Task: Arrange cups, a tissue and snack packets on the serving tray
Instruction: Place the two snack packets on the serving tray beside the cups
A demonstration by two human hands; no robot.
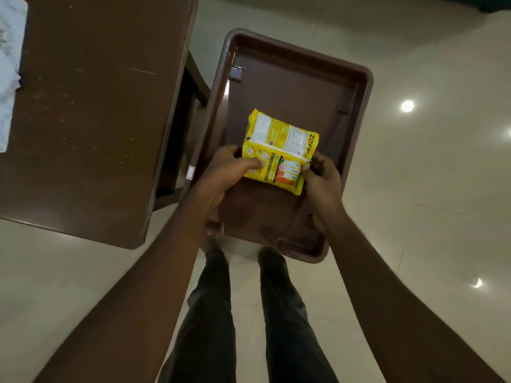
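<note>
A yellow snack packet (280,149) with printed panels hangs over the middle of a brown plastic serving tray (359,76). My left hand (221,175) holds the packet's left edge, thumb lying across its front. My right hand (322,178) pinches the packet's lower right edge with curled fingers. The tray lies low, at floor level, just beyond my feet. Whether the packet touches the tray's floor cannot be told. At the far left edge a white tissue (9,67) lies on the table. No cups are in view.
A dark brown wooden table (91,120) fills the upper left, its right edge next to the tray. Pale glossy floor tiles (414,189) surround the tray, with lamp reflections. My legs in dark trousers (215,313) stand below the tray.
</note>
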